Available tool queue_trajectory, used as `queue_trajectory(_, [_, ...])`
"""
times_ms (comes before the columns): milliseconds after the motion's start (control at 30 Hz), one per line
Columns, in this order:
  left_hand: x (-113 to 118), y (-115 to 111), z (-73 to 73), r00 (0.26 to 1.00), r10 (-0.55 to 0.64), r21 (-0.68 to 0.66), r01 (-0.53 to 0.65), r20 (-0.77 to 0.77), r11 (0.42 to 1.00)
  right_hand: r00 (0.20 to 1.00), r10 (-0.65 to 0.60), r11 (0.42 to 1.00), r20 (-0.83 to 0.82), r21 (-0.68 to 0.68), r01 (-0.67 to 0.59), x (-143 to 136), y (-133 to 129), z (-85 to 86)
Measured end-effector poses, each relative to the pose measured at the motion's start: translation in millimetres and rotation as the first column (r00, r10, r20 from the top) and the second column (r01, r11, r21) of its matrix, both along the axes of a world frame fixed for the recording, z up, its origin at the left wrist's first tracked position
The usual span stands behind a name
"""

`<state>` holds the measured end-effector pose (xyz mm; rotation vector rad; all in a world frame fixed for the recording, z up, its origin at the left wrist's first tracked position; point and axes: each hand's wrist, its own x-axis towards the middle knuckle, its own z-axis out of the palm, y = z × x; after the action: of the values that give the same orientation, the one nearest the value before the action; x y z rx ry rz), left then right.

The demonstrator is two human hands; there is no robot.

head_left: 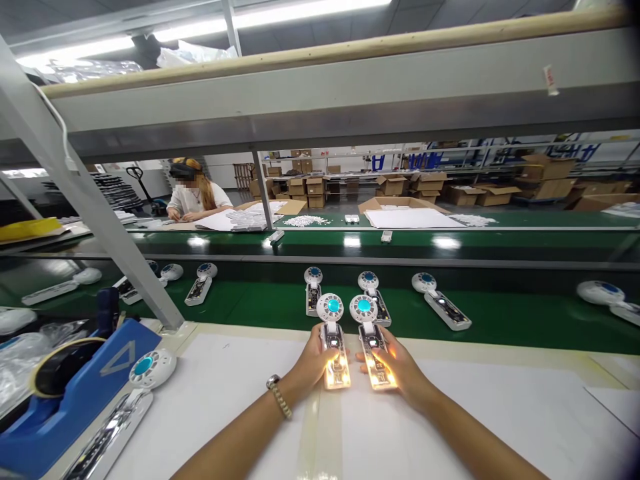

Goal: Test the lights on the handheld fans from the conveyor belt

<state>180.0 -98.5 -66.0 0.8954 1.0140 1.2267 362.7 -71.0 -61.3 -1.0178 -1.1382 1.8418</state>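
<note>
My left hand [315,357] is closed around a lit white handheld device [331,307] with a round vented head, a glowing blue centre and an open circuit board in its handle. In my right hand [400,370] is a second lit device [364,309] of the same kind. Both are held side by side, a small gap apart, over the white work surface [240,400]. Yellow-orange light shines from the lower end of each handle, partly covered by my thumbs. Just beyond them, two similar devices lie on the green belt, one being the left one [313,293].
Several more such devices, including one at the right [447,308], lie along the green conveyor belt [270,310]. A blue tape dispenser [100,387] and another device [145,369] sit at my left. A slanted metal post [110,220] rises nearby. Across the line, a person [203,197] works seated.
</note>
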Motion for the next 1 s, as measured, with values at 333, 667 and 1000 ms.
queue_trajectory(333, [1,0,1.6,1.000,-0.003,-0.021,0.003,0.004,1.000,0.996,-0.025,1.000,-0.084,-0.004,0.024,-2,1,-4.4])
queue_trajectory(667, [-2,0,2.0,0.995,-0.027,-0.004,0.027,0.095,1.000,0.985,0.053,0.998,-0.163,0.039,-0.047,1,3,-10.2])
queue_trajectory(1000, [-4,-3,0.6,0.994,-0.085,0.067,0.081,0.063,0.994,0.983,0.069,0.991,-0.171,0.122,-0.048,2,6,-19.9])
